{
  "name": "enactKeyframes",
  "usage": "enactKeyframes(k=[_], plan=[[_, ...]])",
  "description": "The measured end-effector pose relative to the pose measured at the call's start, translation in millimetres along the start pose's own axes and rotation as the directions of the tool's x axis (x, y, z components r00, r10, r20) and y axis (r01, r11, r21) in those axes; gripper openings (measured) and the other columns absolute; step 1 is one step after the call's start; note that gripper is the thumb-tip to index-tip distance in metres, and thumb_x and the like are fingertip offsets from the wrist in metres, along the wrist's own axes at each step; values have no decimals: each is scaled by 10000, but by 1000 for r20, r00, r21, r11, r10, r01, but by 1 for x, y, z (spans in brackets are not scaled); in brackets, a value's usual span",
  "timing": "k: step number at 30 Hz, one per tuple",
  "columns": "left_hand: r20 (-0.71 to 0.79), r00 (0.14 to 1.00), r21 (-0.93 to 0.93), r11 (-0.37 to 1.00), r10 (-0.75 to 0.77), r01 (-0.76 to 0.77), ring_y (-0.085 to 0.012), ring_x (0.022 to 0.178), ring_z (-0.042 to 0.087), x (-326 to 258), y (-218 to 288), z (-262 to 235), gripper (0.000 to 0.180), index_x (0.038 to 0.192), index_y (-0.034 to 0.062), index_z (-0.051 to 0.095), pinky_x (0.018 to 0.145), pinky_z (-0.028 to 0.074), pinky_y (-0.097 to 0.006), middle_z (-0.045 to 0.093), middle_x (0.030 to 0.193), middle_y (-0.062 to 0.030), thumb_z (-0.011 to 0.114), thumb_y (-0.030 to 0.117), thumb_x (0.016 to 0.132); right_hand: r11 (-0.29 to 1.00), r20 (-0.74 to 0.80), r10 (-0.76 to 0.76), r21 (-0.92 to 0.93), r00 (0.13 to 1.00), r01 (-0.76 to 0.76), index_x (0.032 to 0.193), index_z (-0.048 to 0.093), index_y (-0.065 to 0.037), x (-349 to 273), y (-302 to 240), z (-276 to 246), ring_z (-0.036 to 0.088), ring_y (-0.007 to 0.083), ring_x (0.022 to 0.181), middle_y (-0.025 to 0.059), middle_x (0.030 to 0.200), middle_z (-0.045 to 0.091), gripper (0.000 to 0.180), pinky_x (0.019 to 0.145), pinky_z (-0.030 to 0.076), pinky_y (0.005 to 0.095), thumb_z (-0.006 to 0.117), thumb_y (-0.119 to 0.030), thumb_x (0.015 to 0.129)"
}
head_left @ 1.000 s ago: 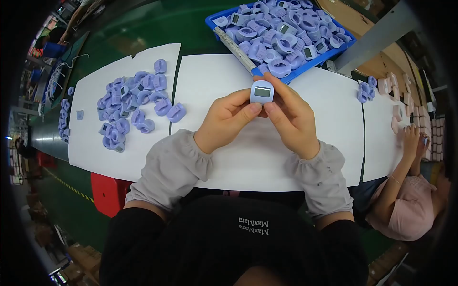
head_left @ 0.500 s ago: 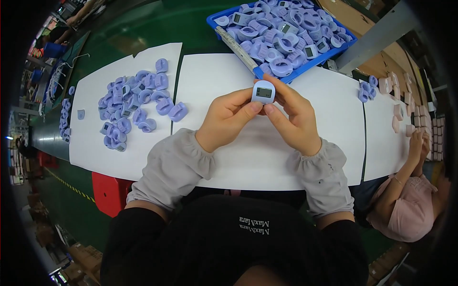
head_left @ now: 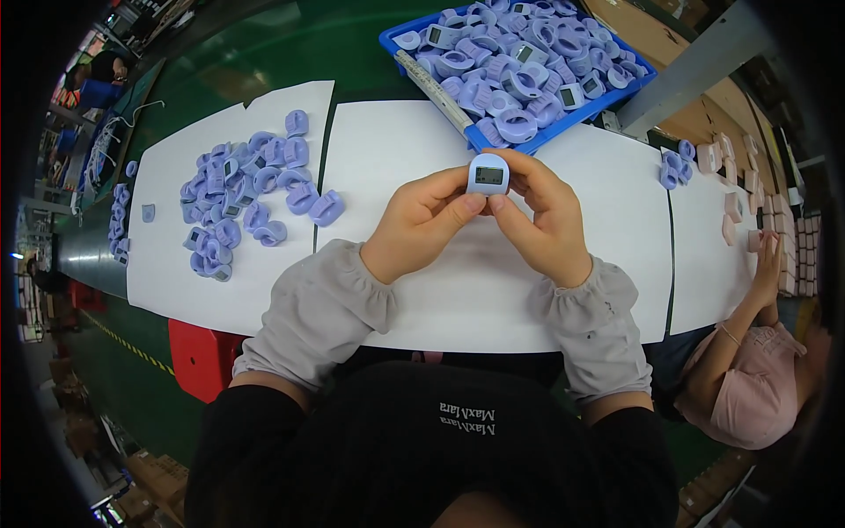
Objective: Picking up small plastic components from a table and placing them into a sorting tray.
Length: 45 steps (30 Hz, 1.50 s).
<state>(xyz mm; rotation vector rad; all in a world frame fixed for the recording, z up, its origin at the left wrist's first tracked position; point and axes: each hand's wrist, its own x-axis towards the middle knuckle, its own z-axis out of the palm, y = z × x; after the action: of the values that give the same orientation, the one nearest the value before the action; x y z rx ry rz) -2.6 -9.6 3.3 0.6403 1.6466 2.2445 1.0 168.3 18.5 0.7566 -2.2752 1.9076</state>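
Between both hands, over the middle of the white table, I hold a small lavender plastic device (head_left: 488, 174) with a dark display facing up toward me. My left hand (head_left: 420, 220) grips its left side, thumb at the lower edge. My right hand (head_left: 543, 216) grips the right side, with its thumb at the lower edge too and the fingers curled behind. Just beyond my fingertips stands a blue tray (head_left: 556, 135) heaped with similar lavender devices (head_left: 519, 70). To the left, a loose pile of the same devices (head_left: 231, 185) lies on white paper.
A metal post (head_left: 691, 66) rises right of the tray. At the right, a co-worker in a pink top (head_left: 748, 387) sits by small pale pink boxes (head_left: 779, 231) and a few lavender devices (head_left: 676, 167). A red stool (head_left: 198, 359) stands at the near left.
The device in my hands has tilted slightly and its display shows a little differently. My right fingers behind it have shifted. The co-worker's hands have come together.
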Motion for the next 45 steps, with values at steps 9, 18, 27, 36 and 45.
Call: enactKeyframes(k=[9,18,27,36,45], plan=[[-6,1000,5,1000,-4,4,-155,1023,579,1,-1,0,327,1236,-55,505,914,480,-289,594,1127,-103,508,110,953,997,17,10,82,1000,-12,1238,474,57,1,1,-1,544,209,1106,129,1166,562,410,987,404,349,568,9,841],[31,1000,-96,995,1,2,-212,1015,600,2,4,-2,350,1262,-51,428,902,491,-321,557,1166,-134,505,49,936,997,-8,16,78,1000,-15,1242,471,65,0,-1,-1,543,214,1113,141,1187,557,413,990,401,346,560,27,840],[24,999,-76,997,23,-21,-184,1004,598,1,7,2,310,1237,-26,441,885,493,-336,583,1141,-132,492,90,954,991,-30,28,134,999,-24,1238,476,68,0,-5,0,549,206,1090,133,1173,565,410,966,415,336,566,26,841],[-360,637,870,-1,682,493,-312,1139,456,4,31,-116,334,1087,98,609,948,310,-516,590,1118,-123,677,250,797,926,-351,-57,-368,935,-81,1207,536,42,106,13,-100,600,158,870,101,1077,624,410,801,472,283,605,-105,830],[-606,695,765,44,387,643,-253,1029,558,10,36,-128,346,1139,141,622,943,374,-428,651,1022,-82,626,289,827,605,-413,-205,-766,888,-217,1192,592,-44,197,69,-195,621,240,901,151,1064,644,431,784,475,310,597,-198,789]])
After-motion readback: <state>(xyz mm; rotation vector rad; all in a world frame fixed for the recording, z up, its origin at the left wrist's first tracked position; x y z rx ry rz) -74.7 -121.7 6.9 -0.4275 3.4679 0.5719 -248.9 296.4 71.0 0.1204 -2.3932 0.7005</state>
